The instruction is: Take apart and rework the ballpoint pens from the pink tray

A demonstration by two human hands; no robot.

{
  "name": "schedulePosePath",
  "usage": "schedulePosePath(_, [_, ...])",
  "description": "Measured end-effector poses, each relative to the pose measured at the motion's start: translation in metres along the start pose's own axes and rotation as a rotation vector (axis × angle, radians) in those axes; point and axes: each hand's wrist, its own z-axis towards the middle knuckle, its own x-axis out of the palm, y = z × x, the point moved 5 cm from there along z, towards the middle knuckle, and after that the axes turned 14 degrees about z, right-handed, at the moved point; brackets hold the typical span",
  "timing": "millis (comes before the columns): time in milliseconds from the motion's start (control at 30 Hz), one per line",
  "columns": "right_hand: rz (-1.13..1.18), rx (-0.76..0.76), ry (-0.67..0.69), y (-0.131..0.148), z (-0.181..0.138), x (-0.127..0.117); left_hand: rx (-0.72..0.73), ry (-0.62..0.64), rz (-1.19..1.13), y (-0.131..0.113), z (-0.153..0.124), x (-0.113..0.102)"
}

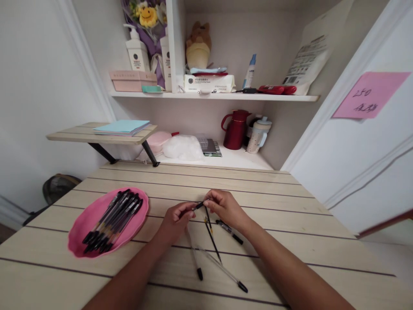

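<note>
Black, short and slim: a pen part (198, 206), held just above the counter (277, 198) between left hand (178, 214) and right hand (225, 208). Grip narrow on both sides, thumb and fingertips closed on opposite ends of the piece, probably for fine control of something so small; cap or other fitting, too small to tell. Forearms angled inward from both sides, likely for steadiness. Just below the fingertips, two dark refills (213, 241), loose and close together, with a labelled pen (229, 232) lying flat just to their right. Nearer the body, two clear barrels (222, 269) with black ends, splayed apart, seemingly set down within easy reach. Off to the left, a pink dish (84, 214) with a heap of pens (114, 219), roughly lined up, probably kept from rolling by the raised rim. Farther back, a small stand (71, 133) with blue paper (122, 126) on top, then a red jug (237, 131) and a speckled tumbler (258, 137), both upright on the lower shelf (238, 160), well apart from the hands.
</note>
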Motion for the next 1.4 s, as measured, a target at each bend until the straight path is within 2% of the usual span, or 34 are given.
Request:
schedulePosePath(100, [-0.063, -0.013, -0.006, 0.001, 0.000, 0.000, 0.008, -0.014, 0.023, -0.002, 0.000, -0.001])
schedulePosePath(333, [0.084, 0.006, 0.036, -0.006, 0.001, 0.000, -0.013, 0.021, -0.068, 0.005, 0.002, 0.002])
schedulePosePath(800, [0.032, 0.031, 0.016, -0.009, 0.002, -0.002, -0.019, -0.008, -0.027, 0.001, 0.002, -0.002])
schedulePosePath(1033, [-0.209, -0.001, -0.055, 0.004, 0.001, -0.019, -0.091, -0.037, -0.087, -0.002, 0.002, -0.004])
schedulePosePath(1233, [-0.458, 0.059, 0.019, 0.011, -0.001, -0.031, -0.119, -0.076, -0.090, -0.001, 0.003, -0.006])
schedulePosePath(1400, [-0.553, 0.150, -0.004, -0.004, -0.018, -0.048, -0.118, -0.071, -0.077, -0.002, 0.003, -0.006])
